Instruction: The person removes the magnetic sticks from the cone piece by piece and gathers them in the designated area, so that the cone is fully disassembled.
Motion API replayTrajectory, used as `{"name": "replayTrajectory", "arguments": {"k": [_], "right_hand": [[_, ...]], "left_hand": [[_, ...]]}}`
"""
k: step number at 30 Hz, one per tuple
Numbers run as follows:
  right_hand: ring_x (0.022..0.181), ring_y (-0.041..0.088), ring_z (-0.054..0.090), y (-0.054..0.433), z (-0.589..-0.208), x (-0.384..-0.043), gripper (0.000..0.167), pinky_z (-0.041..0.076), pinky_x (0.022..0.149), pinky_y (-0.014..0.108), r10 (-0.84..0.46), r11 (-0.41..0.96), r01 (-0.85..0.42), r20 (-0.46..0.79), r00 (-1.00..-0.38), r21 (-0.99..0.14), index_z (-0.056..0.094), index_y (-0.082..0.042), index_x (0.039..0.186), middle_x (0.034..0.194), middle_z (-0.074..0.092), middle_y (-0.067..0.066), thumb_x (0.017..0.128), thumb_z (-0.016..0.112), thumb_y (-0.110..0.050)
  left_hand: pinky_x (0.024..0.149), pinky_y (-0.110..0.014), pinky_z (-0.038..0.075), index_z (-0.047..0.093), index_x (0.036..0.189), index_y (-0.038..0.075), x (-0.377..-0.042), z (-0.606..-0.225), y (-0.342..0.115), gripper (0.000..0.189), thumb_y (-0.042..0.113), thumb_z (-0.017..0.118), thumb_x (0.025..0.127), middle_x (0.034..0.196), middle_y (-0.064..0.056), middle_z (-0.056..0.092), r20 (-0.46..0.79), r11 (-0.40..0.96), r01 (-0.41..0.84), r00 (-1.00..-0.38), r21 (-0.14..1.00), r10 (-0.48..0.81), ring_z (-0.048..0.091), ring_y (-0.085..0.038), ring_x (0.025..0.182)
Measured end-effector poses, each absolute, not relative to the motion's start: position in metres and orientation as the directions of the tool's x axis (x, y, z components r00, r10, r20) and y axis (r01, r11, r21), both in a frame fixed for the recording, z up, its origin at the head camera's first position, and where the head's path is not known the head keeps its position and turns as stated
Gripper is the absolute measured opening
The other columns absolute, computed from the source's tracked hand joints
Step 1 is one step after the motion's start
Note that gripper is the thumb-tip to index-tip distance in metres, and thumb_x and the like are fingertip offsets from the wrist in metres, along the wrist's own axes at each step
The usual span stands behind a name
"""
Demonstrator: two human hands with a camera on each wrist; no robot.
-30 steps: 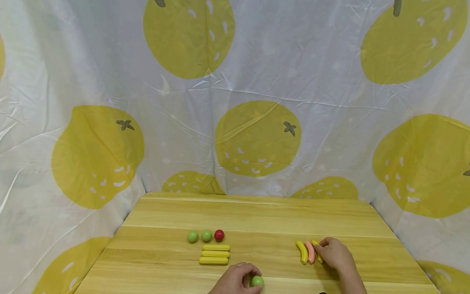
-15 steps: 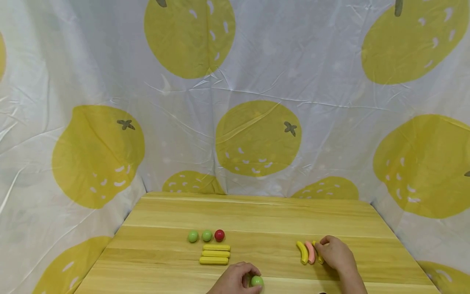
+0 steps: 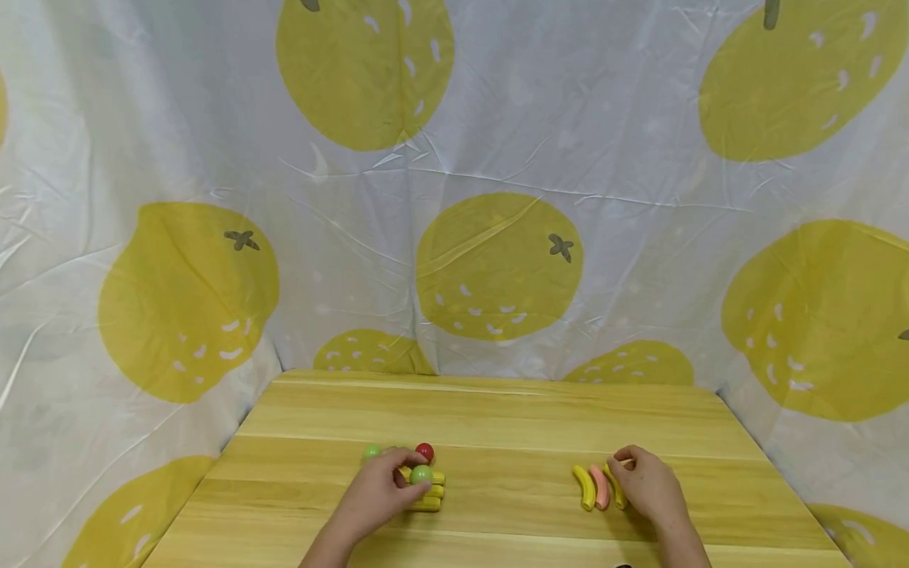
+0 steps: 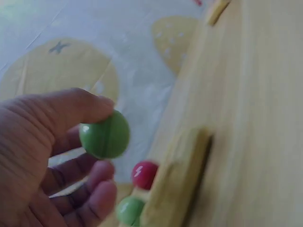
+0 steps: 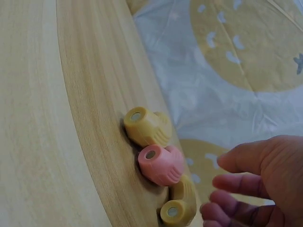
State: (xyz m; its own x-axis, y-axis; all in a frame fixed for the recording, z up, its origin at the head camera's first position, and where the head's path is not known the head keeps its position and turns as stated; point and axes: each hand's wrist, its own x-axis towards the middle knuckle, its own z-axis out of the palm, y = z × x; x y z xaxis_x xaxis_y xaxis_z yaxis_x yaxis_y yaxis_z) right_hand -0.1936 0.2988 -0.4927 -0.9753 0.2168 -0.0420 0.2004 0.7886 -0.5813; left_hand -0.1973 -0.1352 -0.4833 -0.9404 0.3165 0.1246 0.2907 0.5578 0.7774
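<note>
A glossy green ball (image 3: 421,474) is pinched between the thumb and fingers of my left hand (image 3: 376,493); the left wrist view shows the held green ball (image 4: 105,135) clear of the table. Beneath that hand, partly covered, lie yellow straight bars (image 3: 435,491). Behind them sit a red ball (image 3: 424,452) and another green ball (image 3: 372,453). My right hand (image 3: 649,487) has loosely bent fingers with nothing between them. Its fingertips are near the rightmost yellow curved piece (image 5: 177,210). Left of that lie a pink curved piece (image 5: 161,165) and another yellow curved piece (image 5: 147,126), with metal discs in their ends.
The wooden table (image 3: 497,410) carries everything. A pale curtain (image 3: 639,260) printed with big yellow fruits hangs behind and along both sides. A small dark object (image 3: 622,566) shows at the bottom edge of the head view.
My left hand has carried the green ball from the table's front middle leftward and away from me, over the yellow bars. My right hand has risen slightly off the rightmost curved piece.
</note>
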Motion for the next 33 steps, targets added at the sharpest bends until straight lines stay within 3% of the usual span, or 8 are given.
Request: {"name": "replayTrajectory", "arguments": {"k": [5,11,19,33], "right_hand": [[0.081,0.017,0.064,0.297,-0.494,-0.193,0.028,0.049,0.065,0.033,0.227,0.771,0.177,0.005,-0.974,-0.611,0.071,-0.004,0.113,0.095,0.072,0.006,0.099,0.064,-0.028],[0.079,0.016,0.059,0.296,-0.495,-0.194,0.026,0.045,0.065,0.03,0.248,0.761,0.186,0.014,-0.969,-0.621,0.073,-0.008,0.111,0.095,0.069,0.005,0.098,0.065,-0.029],[0.079,0.016,0.059,0.296,-0.494,-0.193,0.025,0.045,0.065,0.03,0.236,0.763,0.18,0.008,-0.972,-0.62,0.072,-0.007,0.111,0.096,0.069,0.005,0.099,0.064,-0.028],[0.083,0.018,0.062,0.295,-0.493,-0.191,0.026,0.047,0.067,0.031,0.226,0.76,0.174,0.005,-0.974,-0.626,0.072,-0.007,0.112,0.098,0.069,0.006,0.099,0.063,-0.028]], "left_hand": [[0.064,-0.024,0.054,0.073,0.11,0.01,-0.204,-0.476,-0.169,0.032,0.026,0.084,0.084,0.109,-0.004,0.073,0.045,0.619,0.149,-0.983,0.771,0.179,0.064,-0.01,0.08],[0.078,-0.04,0.056,0.072,0.103,0.013,-0.209,-0.474,-0.195,0.029,0.023,0.086,0.081,0.104,-0.002,0.074,-0.004,0.733,0.035,-0.999,0.679,0.051,0.068,-0.019,0.092],[0.08,-0.042,0.054,0.071,0.097,0.01,-0.212,-0.481,-0.202,0.028,0.021,0.088,0.076,0.095,-0.001,0.073,-0.015,0.764,0.005,-1.0,0.646,0.02,0.066,-0.019,0.091],[0.079,-0.042,0.053,0.07,0.095,0.01,-0.215,-0.492,-0.198,0.029,0.024,0.088,0.078,0.091,0.0,0.071,-0.032,0.766,-0.017,-0.999,0.643,0.004,0.064,-0.017,0.087]]}}
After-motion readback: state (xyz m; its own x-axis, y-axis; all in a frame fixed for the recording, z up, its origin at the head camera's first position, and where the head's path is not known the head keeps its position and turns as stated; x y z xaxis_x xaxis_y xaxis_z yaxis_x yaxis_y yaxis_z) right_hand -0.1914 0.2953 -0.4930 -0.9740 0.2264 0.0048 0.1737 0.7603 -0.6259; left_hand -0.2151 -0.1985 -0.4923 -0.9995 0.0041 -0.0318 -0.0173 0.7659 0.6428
